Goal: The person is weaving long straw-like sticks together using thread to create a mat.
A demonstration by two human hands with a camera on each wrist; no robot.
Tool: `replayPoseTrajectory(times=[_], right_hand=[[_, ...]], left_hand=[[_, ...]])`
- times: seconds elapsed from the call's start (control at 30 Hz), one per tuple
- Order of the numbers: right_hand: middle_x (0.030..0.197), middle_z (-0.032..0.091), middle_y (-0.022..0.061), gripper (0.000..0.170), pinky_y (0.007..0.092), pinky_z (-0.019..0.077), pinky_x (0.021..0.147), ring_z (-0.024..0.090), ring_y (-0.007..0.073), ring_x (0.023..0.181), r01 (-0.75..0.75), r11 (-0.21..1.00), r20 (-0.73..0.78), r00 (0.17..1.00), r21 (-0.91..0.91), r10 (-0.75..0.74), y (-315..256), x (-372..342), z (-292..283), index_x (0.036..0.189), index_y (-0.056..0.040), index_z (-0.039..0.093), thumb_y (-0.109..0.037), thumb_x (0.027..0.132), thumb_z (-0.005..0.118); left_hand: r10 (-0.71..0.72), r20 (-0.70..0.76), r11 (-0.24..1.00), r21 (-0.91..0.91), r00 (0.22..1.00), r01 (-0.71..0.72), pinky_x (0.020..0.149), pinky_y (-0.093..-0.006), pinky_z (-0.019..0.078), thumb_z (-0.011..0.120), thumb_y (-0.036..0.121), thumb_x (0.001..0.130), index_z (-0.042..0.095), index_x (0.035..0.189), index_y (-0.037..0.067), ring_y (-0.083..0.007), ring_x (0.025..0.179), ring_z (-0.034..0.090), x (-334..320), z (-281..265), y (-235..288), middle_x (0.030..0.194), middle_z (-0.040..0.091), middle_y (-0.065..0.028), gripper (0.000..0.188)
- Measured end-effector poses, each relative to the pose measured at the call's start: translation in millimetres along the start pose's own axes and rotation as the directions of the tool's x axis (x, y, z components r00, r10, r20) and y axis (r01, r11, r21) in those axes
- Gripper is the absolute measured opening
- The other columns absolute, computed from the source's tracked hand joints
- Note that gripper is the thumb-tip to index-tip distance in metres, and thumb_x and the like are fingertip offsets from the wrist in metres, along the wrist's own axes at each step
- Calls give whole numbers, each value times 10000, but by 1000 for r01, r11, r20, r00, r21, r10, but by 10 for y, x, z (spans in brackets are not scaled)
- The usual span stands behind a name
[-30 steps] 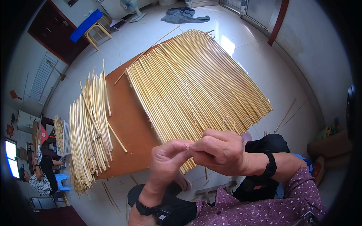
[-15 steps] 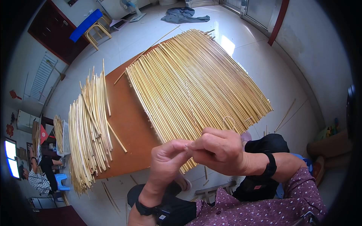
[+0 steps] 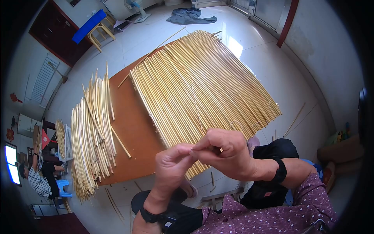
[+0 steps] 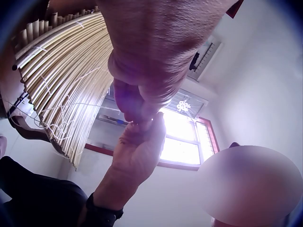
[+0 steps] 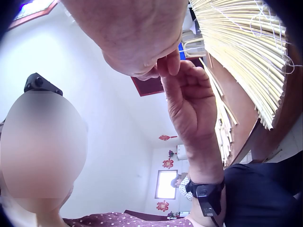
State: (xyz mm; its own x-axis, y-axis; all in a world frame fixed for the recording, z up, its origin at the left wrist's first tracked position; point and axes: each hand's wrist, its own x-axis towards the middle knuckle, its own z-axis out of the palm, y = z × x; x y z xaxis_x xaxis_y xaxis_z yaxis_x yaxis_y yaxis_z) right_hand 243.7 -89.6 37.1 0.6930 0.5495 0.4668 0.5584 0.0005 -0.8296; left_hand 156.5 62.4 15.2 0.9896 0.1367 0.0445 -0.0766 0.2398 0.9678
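In the head view my left hand (image 3: 169,165) and right hand (image 3: 228,150) meet fingertip to fingertip over the near edge of a mat of straw-coloured sticks (image 3: 202,82). Both hands pinch thumb against forefinger, and the tiny bit between them is mostly hidden by the fingers. A thin white string (image 4: 102,106) runs from the mat to these fingertips in the left wrist view. More string (image 5: 258,21) lies loose in loops along the mat's edge in the right wrist view. The mat's sticks lie closely side by side.
The mat lies on a brown tabletop (image 3: 134,132). Loose sticks (image 3: 89,136) are heaped at its left end, with one long stick (image 3: 167,41) along the far side. Another person (image 3: 43,183) sits at far left near a blue stool (image 3: 64,188). Dark cloth (image 3: 189,16) lies on the floor.
My right hand has risen slightly and turned at the wrist, its fingers now reaching straighter toward the left fingertips. The left hand stays nearly still. The person at far left has shifted a little.
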Motion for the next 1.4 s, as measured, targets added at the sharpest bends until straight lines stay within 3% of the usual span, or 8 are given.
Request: replayPoseTrajectory(times=[0.2,0.27,0.37,0.6,1.03,1.13,1.2,1.4], right_hand=[[674,625,13,95,192,441,483,589,58,572,-257,953,93,965,158,245,-30,12,-37,831,-19,671,-78,801,738],[691,627,8,91,188,479,503,609,62,586,-573,662,343,819,483,459,-48,46,-89,853,-4,665,-89,849,697],[708,627,16,91,193,503,514,614,74,580,-673,525,477,739,520,476,-27,57,-103,876,0,657,-91,875,664],[732,625,32,83,196,499,518,607,77,569,-737,363,557,671,570,490,21,48,-79,892,4,647,-77,874,659],[771,646,48,63,195,495,507,607,80,566,-777,296,614,624,556,484,35,50,-37,877,5,652,-57,868,653],[768,645,48,63,197,495,502,606,81,563,-786,257,628,608,562,487,43,47,-24,874,1,650,-61,865,656],[766,643,47,65,197,495,499,605,82,562,-790,236,633,600,566,490,53,43,-15,872,-1,648,-65,864,659],[721,611,19,56,194,477,482,575,71,529,-810,236,662,578,538,477,33,56,-11,862,-22,634,-72,858,661]], left_hand=[[31,53,999,25,998,-32,820,-263,493,636,11,876,656,1028,-33,-140,891,623,40,-76,31,996,658,-103,159],[139,28,990,4,990,-139,856,-300,493,633,41,878,643,1030,-34,-184,906,636,96,-107,50,1080,621,-148,170],[242,-40,958,171,970,-232,849,-311,504,622,27,881,645,1005,-28,-192,923,637,102,-113,112,1129,594,-165,138],[365,112,789,490,924,-371,795,-295,525,687,-1,810,659,946,10,-209,936,641,109,-123,208,1063,623,-149,139],[367,53,795,500,929,-342,755,-294,530,638,-82,772,634,891,13,-214,893,652,49,-84,213,969,633,-134,152],[284,4,886,381,959,-264,804,-309,511,623,-76,777,630,897,10,-217,936,632,35,-68,222,978,616,-133,147],[130,-43,981,151,991,-122,856,-321,482,637,-44,796,629,893,-1,-215,992,603,31,-38,276,997,602,-131,106],[211,65,919,326,975,-221,823,-295,470,659,35,842,622,866,-14,-177,941,581,12,-158,167,1002,580,-108,66]])
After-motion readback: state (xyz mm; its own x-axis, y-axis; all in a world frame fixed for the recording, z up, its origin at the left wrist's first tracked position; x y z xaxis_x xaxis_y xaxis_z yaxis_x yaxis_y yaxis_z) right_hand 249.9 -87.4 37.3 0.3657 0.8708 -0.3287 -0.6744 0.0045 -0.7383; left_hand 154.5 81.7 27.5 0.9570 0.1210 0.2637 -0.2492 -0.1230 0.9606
